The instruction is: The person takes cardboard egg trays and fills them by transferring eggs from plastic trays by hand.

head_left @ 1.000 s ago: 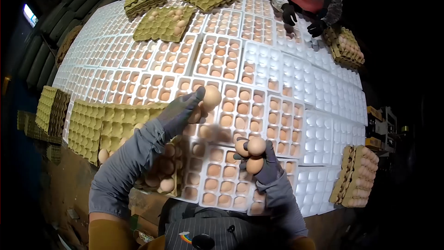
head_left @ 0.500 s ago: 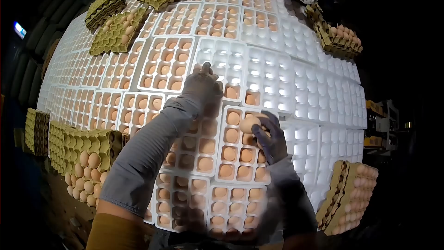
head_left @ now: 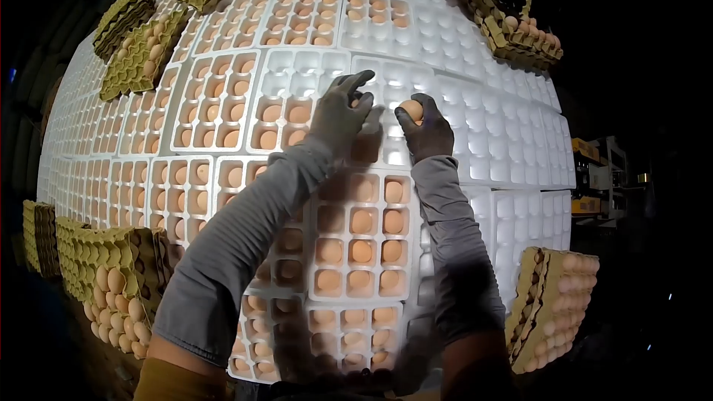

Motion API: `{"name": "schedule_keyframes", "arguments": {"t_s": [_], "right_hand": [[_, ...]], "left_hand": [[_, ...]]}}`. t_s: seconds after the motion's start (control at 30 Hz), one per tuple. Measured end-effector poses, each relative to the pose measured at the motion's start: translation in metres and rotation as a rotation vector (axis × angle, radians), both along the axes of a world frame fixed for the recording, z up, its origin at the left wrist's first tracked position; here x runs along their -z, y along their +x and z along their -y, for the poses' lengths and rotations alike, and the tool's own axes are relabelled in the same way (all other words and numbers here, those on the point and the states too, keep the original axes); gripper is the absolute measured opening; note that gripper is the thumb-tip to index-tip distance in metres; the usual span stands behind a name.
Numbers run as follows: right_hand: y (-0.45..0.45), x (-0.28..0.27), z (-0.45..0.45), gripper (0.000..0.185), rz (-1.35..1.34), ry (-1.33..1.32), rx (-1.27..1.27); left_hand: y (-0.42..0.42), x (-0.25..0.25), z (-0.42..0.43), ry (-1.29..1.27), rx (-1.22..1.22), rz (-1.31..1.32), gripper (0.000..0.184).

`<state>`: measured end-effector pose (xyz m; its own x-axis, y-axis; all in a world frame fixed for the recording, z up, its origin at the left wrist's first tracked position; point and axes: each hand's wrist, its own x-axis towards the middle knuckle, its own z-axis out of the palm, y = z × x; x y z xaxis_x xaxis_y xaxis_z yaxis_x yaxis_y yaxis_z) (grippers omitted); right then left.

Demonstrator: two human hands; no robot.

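Note:
My left hand (head_left: 342, 111), in a dark glove, is over the seam between two white foam egg trays, its index finger reaching forward. An egg (head_left: 356, 102) shows partly between its thumb and fingers. To its right, my right hand (head_left: 429, 128), gloved too, pinches a light brown egg (head_left: 411, 110) above a foam tray (head_left: 392, 74) with many bare cells. Left of my left hand, a partly filled tray (head_left: 301, 67) has eggs in its nearer rows and bare cells at its far end. Below my hands, another foam tray (head_left: 362, 298) carries brown eggs.
Foam trays spread across the whole surface, egg-filled on the left and bare on the right. Pulp cartons (head_left: 89, 249) stand at the lower left near loose-looking eggs. Stacked cartons with eggs (head_left: 553, 312) are at the lower right. More pulp cartons (head_left: 141, 56) lie at the far left.
My right hand has moved forward from the near tray, carrying an egg, and is now beside my left hand. The view has shifted, so the trays appear further left.

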<state>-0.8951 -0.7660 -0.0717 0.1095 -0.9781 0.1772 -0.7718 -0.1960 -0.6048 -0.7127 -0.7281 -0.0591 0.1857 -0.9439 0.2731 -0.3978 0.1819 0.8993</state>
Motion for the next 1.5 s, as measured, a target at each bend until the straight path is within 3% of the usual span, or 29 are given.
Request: {"name": "schedule_keyframes", "arguments": {"t_s": [0.1, 0.17, 0.27, 0.33, 0.37, 0.4, 0.43, 0.5, 0.53, 0.57, 0.6, 0.67, 0.73, 0.77, 0.8, 0.9, 0.93, 0.97, 1.07, 1.13, 1.2, 1.27, 1.33, 1.4, 1.47, 1.5], "right_hand": [[-0.011, 0.0, 0.009, 0.05, -0.104, 0.055, -0.053], [-0.013, 0.019, 0.014, 0.049, -0.152, 0.043, -0.197], [-0.012, 0.009, 0.016, 0.034, -0.091, -0.036, -0.216], [-0.014, 0.029, 0.029, 0.025, 0.179, -0.288, -0.149], [-0.015, 0.041, 0.036, 0.025, 0.323, -0.27, -0.189], [-0.019, 0.061, 0.043, 0.023, 0.094, -0.422, -0.206], [-0.024, 0.081, 0.05, 0.022, 0.07, -0.344, -0.21], [-0.032, 0.092, 0.054, 0.032, 0.162, -0.427, -0.24], [-0.036, 0.09, 0.053, 0.042, 0.194, -0.363, -0.235], [-0.037, 0.087, 0.048, 0.043, 0.289, -0.269, -0.239], [-0.044, 0.094, 0.052, 0.041, 0.198, -0.262, -0.265], [-0.038, 0.076, 0.03, 0.033, 0.359, -0.157, -0.353], [0.002, 0.016, -0.034, 0.029, 0.359, -0.039, -0.39], [0.037, -0.019, -0.084, 0.026, 0.468, 0.031, -0.378], [0.064, -0.044, -0.121, 0.024, 0.41, -0.069, -0.556], [0.157, -0.105, -0.243, 0.024, 0.45, 0.091, -0.858], [0.186, -0.12, -0.273, 0.024, 0.398, -0.111, -1.038], [0.215, -0.122, -0.298, 0.025, 0.42, -0.098, -1.09], [0.29, -0.113, -0.343, 0.035, 0.314, -0.098, -1.167], [0.327, -0.1, -0.359, 0.042, 0.179, -0.23, -1.117], [0.346, -0.096, -0.362, 0.045, 0.031, -0.234, -1.112], [0.352, -0.099, -0.363, 0.043, 0.002, 0.061, -1.105], [0.35, -0.095, -0.367, 0.04, 0.083, 0.159, -1.009], [0.347, -0.096, -0.367, 0.042, 0.057, 0.075, -1.052], [0.347, -0.1, -0.363, 0.041, 0.003, -0.065, -1.101], [0.348, -0.102, -0.363, 0.041, -0.044, -0.203, -1.156]], "left_hand": [[-0.035, 0.022, 0.019, 0.123, 0.025, -0.01, 0.049], [-0.045, 0.053, 0.025, 0.107, -0.138, 0.642, 0.055], [-0.037, 0.04, -0.003, 0.03, -0.223, 0.652, 0.058], [-0.028, 0.01, -0.047, -0.033, -0.199, 0.532, 0.057], [-0.029, -0.001, -0.075, -0.062, -0.207, 0.485, 0.059], [-0.028, -0.014, -0.107, -0.075, -0.18, 0.402, 0.06], [-0.029, -0.033, -0.143, -0.062, -0.145, 0.389, 0.055], [-0.024, -0.047, -0.221, 0.092, 0.006, 0.361, 0.061], [-0.015, -0.04, -0.256, -0.012, 0.126, 0.321, 0.061], [-0.005, -0.045, -0.289, -0.051, 0.182, 0.462, 0.055], [0.004, -0.049, -0.322, -0.101, 0.235, 0.598, 0.049], [0.024, -0.086, -0.374, -0.027, 0.198, 0.549, 0.044], [0.053, -0.111, -0.413, 0.207, 0.027, 0.297, 0.041], [0.073, -0.126, -0.431, 0.266, -0.056, 0.419, 0.04], [0.094, -0.135, -0.448, 0.194, -0.193, 0.455, 0.04], [0.171, -0.153, -0.485, 0.209, -0.552, 0.471, 0.028], [0.198, -0.158, -0.492, 0.251, -0.594, 0.421, 0.027], [0.224, -0.163, -0.494, 0.305, -0.632, 0.51, 0.025], [0.3, -0.154, -0.488, 0.349, -0.359, 0.763, 0.047], [0.322, -0.136, -0.478, 0.208, -0.243, 1.002, 0.05], [0.338, -0.129, -0.471, 0.18, -0.131, 1.011, 0.052], [0.346, -0.127, -0.467, 0.152, -0.022, 1.019, 0.053], [0.343, -0.148, -0.469, 0.437, 0.061, 0.717, 0.051], [0.35, -0.14, -0.485, 0.326, -0.063, 0.546, 0.04], [0.364, -0.149, -0.497, 0.218, -0.223, -0.335, 0.03], [0.38, -0.143, -0.503, 0.244, -0.217, -0.611, 0.021]]}}
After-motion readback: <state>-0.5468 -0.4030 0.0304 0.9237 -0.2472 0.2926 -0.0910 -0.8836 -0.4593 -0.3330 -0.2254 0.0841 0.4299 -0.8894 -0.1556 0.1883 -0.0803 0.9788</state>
